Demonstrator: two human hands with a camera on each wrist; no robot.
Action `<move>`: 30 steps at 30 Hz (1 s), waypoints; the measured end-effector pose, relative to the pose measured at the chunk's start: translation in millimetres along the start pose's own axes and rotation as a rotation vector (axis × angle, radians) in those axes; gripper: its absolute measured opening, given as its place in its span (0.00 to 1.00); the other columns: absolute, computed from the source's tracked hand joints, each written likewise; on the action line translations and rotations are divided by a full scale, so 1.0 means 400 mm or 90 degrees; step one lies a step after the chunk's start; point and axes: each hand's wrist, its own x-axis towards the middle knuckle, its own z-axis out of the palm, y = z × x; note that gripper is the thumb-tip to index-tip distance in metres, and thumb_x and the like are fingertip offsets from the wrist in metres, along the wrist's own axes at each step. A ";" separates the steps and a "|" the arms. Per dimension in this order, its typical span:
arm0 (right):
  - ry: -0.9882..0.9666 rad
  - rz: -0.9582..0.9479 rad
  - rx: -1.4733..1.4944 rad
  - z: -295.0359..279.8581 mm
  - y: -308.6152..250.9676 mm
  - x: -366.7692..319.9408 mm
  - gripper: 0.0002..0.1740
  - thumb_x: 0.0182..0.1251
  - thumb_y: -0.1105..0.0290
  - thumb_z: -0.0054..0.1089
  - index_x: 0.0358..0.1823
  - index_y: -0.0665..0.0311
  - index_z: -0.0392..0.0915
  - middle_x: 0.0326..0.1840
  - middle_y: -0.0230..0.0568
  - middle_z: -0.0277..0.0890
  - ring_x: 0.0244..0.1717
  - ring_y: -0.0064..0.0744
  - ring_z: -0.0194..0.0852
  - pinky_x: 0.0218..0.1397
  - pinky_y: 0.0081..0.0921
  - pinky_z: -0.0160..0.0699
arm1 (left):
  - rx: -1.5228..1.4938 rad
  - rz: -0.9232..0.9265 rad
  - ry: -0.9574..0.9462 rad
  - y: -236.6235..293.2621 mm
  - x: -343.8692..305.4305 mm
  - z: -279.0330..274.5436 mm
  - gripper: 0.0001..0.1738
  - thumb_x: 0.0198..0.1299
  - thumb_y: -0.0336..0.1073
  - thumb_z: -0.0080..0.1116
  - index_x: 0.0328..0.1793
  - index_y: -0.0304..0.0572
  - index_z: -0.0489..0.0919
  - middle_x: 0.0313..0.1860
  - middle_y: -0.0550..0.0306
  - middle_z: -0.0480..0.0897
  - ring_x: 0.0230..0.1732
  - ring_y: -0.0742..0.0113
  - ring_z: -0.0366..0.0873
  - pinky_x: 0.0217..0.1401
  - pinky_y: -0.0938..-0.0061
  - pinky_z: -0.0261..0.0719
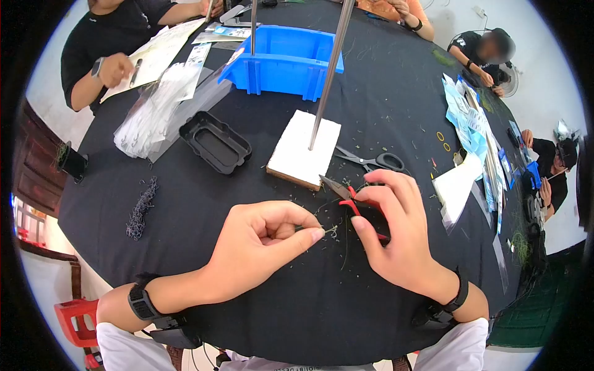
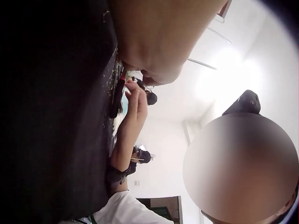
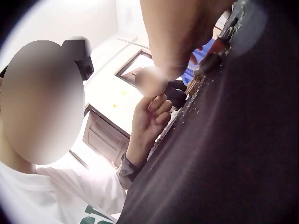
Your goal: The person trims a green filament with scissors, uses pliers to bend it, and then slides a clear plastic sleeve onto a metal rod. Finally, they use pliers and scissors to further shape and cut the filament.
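My left hand [image 1: 263, 238] pinches a small tangle of thin greenish thread [image 1: 332, 231] between thumb and index finger, just above the black cloth. The loose ends stick out past the fingertips to the right. My right hand [image 1: 399, 229] holds red-handled pliers [image 1: 346, 198], with fingers on one side of the handles and the thumb near the other. The dark metal nose of the pliers points up and left, toward the white foam block [image 1: 303, 142]. Part of the handles is hidden under the right hand. Black-handled scissors [image 1: 387, 162] lie just beyond the pliers.
A metal rod [image 1: 328, 80] stands upright in the foam block. Left of it are an empty black tray [image 1: 216, 143] and a heap of small dark hooks [image 1: 142, 210]. A blue bin [image 1: 284, 68] stands behind. Packaging [image 1: 464, 167] lies right; other people sit around the table.
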 end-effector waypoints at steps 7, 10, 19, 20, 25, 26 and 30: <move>-0.046 -0.042 0.305 -0.005 -0.031 -0.002 0.10 0.50 0.82 0.63 0.34 0.66 0.76 0.30 0.38 0.75 0.32 0.35 0.74 0.37 0.28 0.71 | 0.037 0.052 -0.050 -0.004 -0.009 0.006 0.05 0.55 0.27 0.63 0.37 0.33 0.82 0.16 0.75 0.63 0.20 0.88 0.53 0.20 0.85 0.48; -0.034 -0.039 0.316 0.002 -0.030 -0.002 0.10 0.49 0.84 0.63 0.33 0.66 0.76 0.28 0.37 0.75 0.29 0.34 0.73 0.35 0.26 0.71 | 0.053 0.060 -0.048 -0.004 -0.008 0.007 0.05 0.55 0.27 0.64 0.37 0.34 0.82 0.16 0.75 0.62 0.20 0.88 0.53 0.20 0.85 0.48; -0.014 -0.044 0.322 0.013 -0.033 -0.006 0.11 0.48 0.85 0.61 0.33 0.66 0.76 0.28 0.37 0.74 0.29 0.35 0.73 0.33 0.27 0.70 | 0.067 0.069 -0.049 -0.011 -0.005 0.010 0.05 0.55 0.28 0.64 0.37 0.34 0.83 0.15 0.74 0.63 0.19 0.87 0.52 0.20 0.84 0.47; -0.010 -0.046 0.319 0.014 -0.034 -0.006 0.11 0.48 0.85 0.61 0.33 0.66 0.76 0.28 0.38 0.74 0.29 0.35 0.73 0.33 0.27 0.70 | 0.062 0.069 -0.053 -0.014 -0.004 0.011 0.05 0.56 0.28 0.64 0.37 0.34 0.83 0.15 0.74 0.63 0.19 0.87 0.52 0.20 0.84 0.47; -0.003 -0.082 0.277 0.014 -0.028 -0.003 0.10 0.48 0.84 0.61 0.32 0.66 0.75 0.30 0.39 0.74 0.31 0.38 0.73 0.34 0.29 0.71 | 0.100 0.055 -0.056 -0.007 -0.002 0.007 0.05 0.56 0.28 0.63 0.37 0.34 0.82 0.15 0.74 0.63 0.18 0.87 0.52 0.20 0.83 0.48; -0.010 -0.087 0.267 0.011 -0.024 0.001 0.09 0.48 0.84 0.61 0.32 0.66 0.75 0.30 0.40 0.74 0.31 0.39 0.73 0.35 0.30 0.71 | 0.103 0.056 -0.048 -0.006 -0.001 0.007 0.05 0.56 0.28 0.63 0.37 0.34 0.82 0.15 0.74 0.63 0.18 0.87 0.52 0.20 0.84 0.48; 0.065 0.034 0.044 -0.010 0.029 0.025 0.09 0.51 0.82 0.59 0.35 0.66 0.73 0.36 0.44 0.73 0.36 0.44 0.74 0.38 0.32 0.73 | 0.094 0.065 0.016 -0.007 0.000 0.005 0.05 0.57 0.29 0.62 0.36 0.33 0.82 0.15 0.75 0.63 0.18 0.88 0.53 0.20 0.85 0.47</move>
